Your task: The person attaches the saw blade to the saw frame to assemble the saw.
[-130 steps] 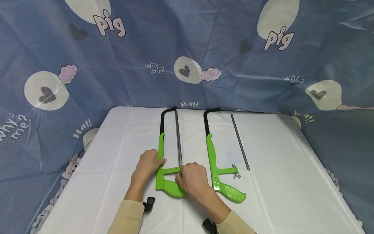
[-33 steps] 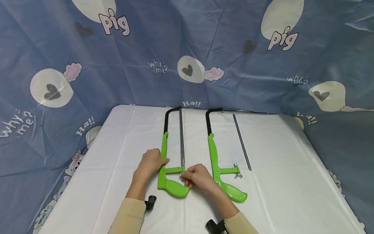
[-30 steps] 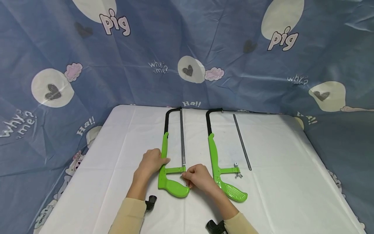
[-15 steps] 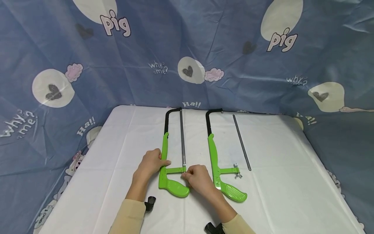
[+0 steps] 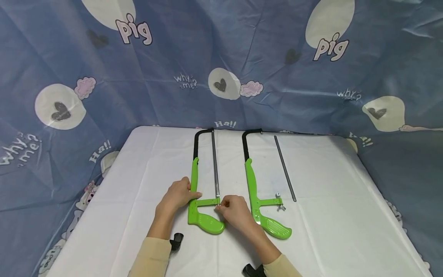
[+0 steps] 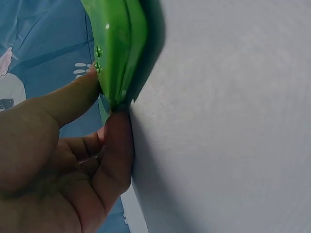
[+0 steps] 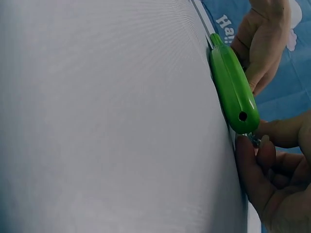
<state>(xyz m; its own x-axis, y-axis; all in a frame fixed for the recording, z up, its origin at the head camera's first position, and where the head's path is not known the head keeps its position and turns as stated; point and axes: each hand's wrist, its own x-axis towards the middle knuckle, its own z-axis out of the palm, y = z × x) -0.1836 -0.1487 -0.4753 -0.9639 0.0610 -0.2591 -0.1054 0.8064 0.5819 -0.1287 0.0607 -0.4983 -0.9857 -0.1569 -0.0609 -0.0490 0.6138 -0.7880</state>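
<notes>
A hacksaw [image 5: 194, 173] with a green handle and black front arm lies flat on the white-covered table. Its grey blade [image 5: 215, 165] spans from the black arm to the green crossbar [image 5: 207, 202]. My left hand [image 5: 175, 197] grips the green frame beside that crossbar; the left wrist view shows its thumb and fingers on either side of the green part [image 6: 114, 53]. At the crossbar's end, my right hand [image 5: 237, 212] pinches a small metal wing nut [image 7: 253, 140], seen between thumb and fingers in the right wrist view. Its fingers mostly cover the nut.
To the right lies a second green hacksaw [image 5: 252, 181] without a blade, a wing nut [image 5: 281, 207] on its crossbar. A loose blade [image 5: 285, 169] rests farther right. Behind the white table [image 5: 346, 215] hangs a blue printed cloth [image 5: 166, 100].
My right hand, earlier over the crossbar's end, now pinches from the right side; its fingers have shifted and curled in slightly. The left hand keeps its grip and the hacksaw has barely moved.
</notes>
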